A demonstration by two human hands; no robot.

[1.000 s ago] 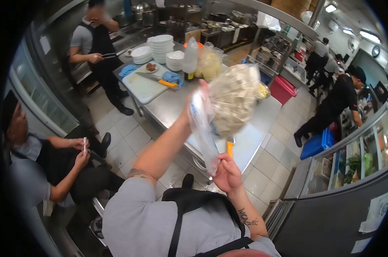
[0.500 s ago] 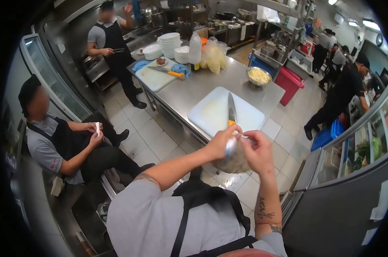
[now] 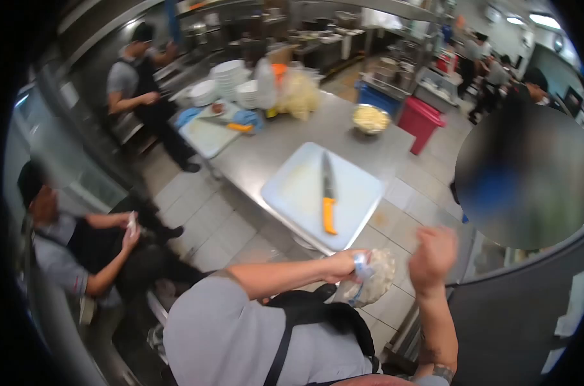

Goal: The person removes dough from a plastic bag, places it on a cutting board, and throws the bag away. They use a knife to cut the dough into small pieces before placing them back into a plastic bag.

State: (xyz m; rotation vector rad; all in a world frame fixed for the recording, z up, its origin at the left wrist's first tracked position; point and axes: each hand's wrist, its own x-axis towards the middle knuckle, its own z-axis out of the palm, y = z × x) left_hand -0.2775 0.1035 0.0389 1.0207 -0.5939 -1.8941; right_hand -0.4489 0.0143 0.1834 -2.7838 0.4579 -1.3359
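Note:
My left hand (image 3: 345,265) is closed on the gathered neck of a clear plastic bag (image 3: 374,278). Pale pieces fill the bag, which hangs just off the table's near edge. My right hand (image 3: 432,260) is raised to the right, apart from the bag; motion blurs its fingers. In front of me a white cutting board (image 3: 292,177) lies on the steel table (image 3: 334,122). A chef's knife with a yellow handle (image 3: 329,215) rests on that board, its blade pointing away from me.
A metal bowl of pale shredded food (image 3: 371,120) stands toward the far right of the table. Stacked white plates (image 3: 229,78), a second board (image 3: 208,136) and a filled plastic bag (image 3: 300,95) sit at the left. A seated person (image 3: 79,238) is at my left; others stand farther off.
My right hand has come off the bag and moved right. My left hand has lowered with the bag, uncovering the knife handle. The view has shifted.

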